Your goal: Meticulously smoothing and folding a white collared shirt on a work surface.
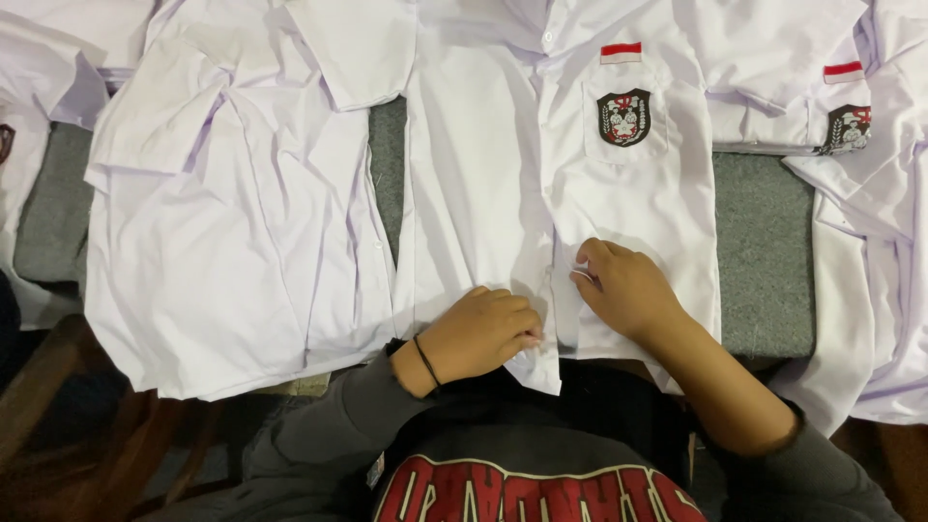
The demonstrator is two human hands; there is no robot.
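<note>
Centrally, both hands (551,314) on a smooth white cotton shirt (503,193).

Bright, even overhead light on white cloth, soft shadows, dim lower corners, sharp focus.

Badge shirt (483,193) lies centre on the mat (764,251); folded shirt (232,242) left of it, my hands (483,333) on its hem.
</note>
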